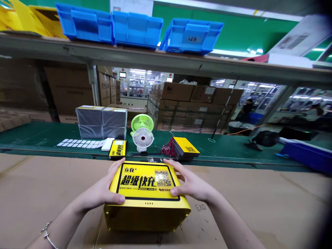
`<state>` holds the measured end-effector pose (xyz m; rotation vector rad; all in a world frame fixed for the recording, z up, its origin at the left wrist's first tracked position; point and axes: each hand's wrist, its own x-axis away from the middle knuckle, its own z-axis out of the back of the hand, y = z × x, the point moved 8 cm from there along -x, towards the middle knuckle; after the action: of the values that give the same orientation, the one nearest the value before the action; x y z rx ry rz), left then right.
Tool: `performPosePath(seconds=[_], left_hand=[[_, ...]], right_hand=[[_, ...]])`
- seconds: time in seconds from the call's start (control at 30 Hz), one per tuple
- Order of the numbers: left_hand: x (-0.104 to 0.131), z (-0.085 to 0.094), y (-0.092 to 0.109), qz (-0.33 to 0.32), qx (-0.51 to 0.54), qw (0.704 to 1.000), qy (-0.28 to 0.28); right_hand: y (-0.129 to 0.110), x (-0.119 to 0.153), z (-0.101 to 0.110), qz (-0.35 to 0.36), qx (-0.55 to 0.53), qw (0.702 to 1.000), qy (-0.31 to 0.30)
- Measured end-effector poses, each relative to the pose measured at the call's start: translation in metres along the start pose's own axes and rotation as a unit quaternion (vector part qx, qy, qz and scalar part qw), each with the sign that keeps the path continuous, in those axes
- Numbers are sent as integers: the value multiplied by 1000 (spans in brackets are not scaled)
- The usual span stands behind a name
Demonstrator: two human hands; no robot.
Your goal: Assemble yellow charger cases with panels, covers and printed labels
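Observation:
A yellow box-shaped housing [147,204] with black Chinese lettering and a QR code on its top sits in front of me on the cardboard-covered bench [223,183]. My left hand [110,186] grips its left edge, thumb on the top face. On the opposite edge my right hand [185,180] holds it the same way, thumb near the QR code. The side facing me is dark and looks open. Just behind the housing lie a small yellow-labelled pack [118,148] and a stack of yellow cards [186,145] with red wires [168,148] beside it.
A white fan [143,138] and a green fan [142,122] stand behind the housing. Grey wrapped blocks [102,122] and a sheet of white labels [80,143] are at left. Blue bins [138,29] line the shelf above; a blue tray [308,155] is at right.

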<state>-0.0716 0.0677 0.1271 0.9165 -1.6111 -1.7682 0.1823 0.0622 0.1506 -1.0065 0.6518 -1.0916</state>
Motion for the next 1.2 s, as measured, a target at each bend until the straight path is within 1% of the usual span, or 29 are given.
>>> performPosePath(seconds=[0.1,0.2,0.27,0.33,0.43,0.5,0.57,0.6,0.67,0.7,0.77,0.8,0.87,0.9,0.97,1.03,1.1,1.17,1.2], left_hand=[[2,3,4,-12,-37,999,23],[3,3,6,-17,-76,996,36],[4,5,6,-15,-105,993,48],[5,7,5,-7,-141,988,64],[6,11,5,28,-218,972,84],[4,10,8,56,-305,947,85],[-1,6,14,82,-408,905,88],[-5,1,18,86,-455,882,88],[-18,-15,29,69,-533,840,72],[-24,-26,33,48,-559,826,50],[-34,-48,37,7,-583,812,-7],[-37,-54,38,-6,-586,810,-28],[-36,-56,39,-21,-584,810,-49],[-33,-54,39,-25,-580,812,-52],[-24,-43,40,-32,-563,824,-53],[-14,-30,39,-32,-528,847,-42],[-8,-20,38,-30,-487,873,-24],[-9,-20,37,-33,-459,888,-5],[-12,-23,37,-39,-453,891,3]], right_hand=[[4,-7,6,10,37,999,36],[10,-14,8,5,30,996,82],[12,-18,10,5,40,991,125],[11,-20,12,11,73,983,167],[9,-20,14,17,115,972,202],[4,-19,13,6,169,963,208],[-7,-19,4,-5,271,941,200],[-15,-20,-5,-3,328,926,186],[-32,-24,-31,28,410,903,129],[-40,-25,-47,52,431,896,93],[-52,-26,-73,85,447,890,26],[-55,-26,-81,92,448,889,2],[-57,-23,-84,96,444,891,-17],[-56,-21,-81,97,441,892,-22],[-51,-16,-68,94,437,894,-23],[-41,-14,-49,71,430,900,-4],[-30,-13,-30,29,421,906,34],[-21,-14,-22,-12,420,905,69],[-20,-15,-24,-19,426,901,77]])
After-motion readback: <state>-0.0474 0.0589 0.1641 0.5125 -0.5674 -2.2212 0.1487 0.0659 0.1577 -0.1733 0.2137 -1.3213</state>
